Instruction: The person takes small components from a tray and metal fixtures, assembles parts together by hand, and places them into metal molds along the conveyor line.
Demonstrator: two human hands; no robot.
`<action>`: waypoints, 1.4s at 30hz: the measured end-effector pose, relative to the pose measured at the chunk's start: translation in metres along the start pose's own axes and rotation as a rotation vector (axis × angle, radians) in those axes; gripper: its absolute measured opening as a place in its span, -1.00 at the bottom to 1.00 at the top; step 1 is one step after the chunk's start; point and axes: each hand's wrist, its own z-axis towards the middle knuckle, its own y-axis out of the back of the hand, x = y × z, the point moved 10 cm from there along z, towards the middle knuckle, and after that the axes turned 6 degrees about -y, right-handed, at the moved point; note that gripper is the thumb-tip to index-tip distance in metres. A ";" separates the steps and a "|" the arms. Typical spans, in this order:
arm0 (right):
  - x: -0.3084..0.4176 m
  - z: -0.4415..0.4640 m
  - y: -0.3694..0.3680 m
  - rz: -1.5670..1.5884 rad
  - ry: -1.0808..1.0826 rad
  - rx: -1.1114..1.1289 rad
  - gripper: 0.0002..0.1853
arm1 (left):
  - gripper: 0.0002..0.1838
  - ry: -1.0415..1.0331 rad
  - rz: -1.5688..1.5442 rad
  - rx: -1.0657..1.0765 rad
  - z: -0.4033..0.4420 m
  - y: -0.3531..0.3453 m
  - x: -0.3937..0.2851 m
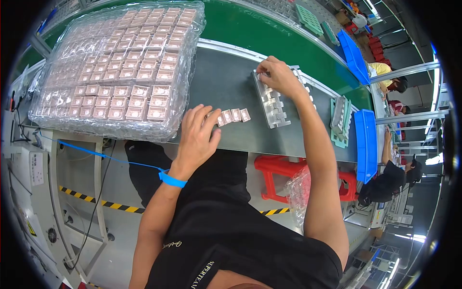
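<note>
My left hand [196, 137] lies palm down over the dark work surface with its fingers stretched out. Its fingertips are at the left end of a short row of small pinkish square parts [235, 115], covering part of that end. My right hand [280, 78] is at the far end of a silvery fixture block [273, 104] with toothed edges. Thumb and fingers are pinched together there against the block; what they hold, if anything, is hidden. A second pale toothed piece, partly behind my right forearm, stands beside the block. A blue wrist strap [172, 180] circles my left wrist.
A clear plastic tray [180, 91] full of pinkish parts stands at the left. To the right are another fixture on a green plate [340, 120] and blue bins [366, 144]. A green belt [231, 29] runs behind. A red stool [274, 176] stands below; people sit farther right.
</note>
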 end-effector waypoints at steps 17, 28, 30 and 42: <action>0.073 -0.050 -0.042 -0.038 -0.043 0.262 -0.74 | -0.48 0.053 -0.016 0.067 0.008 -0.004 0.001; 0.111 -0.099 -0.032 0.074 -0.193 -0.105 -0.77 | -0.48 0.072 -0.058 0.089 0.004 -0.004 0.004; 0.112 -0.100 -0.033 0.036 -0.222 -0.152 -0.76 | -0.47 0.066 -0.063 0.088 0.005 -0.004 0.003; 0.100 -0.092 -0.047 0.064 -0.286 -0.061 -0.79 | -0.56 0.080 0.043 0.082 0.009 -0.017 -0.004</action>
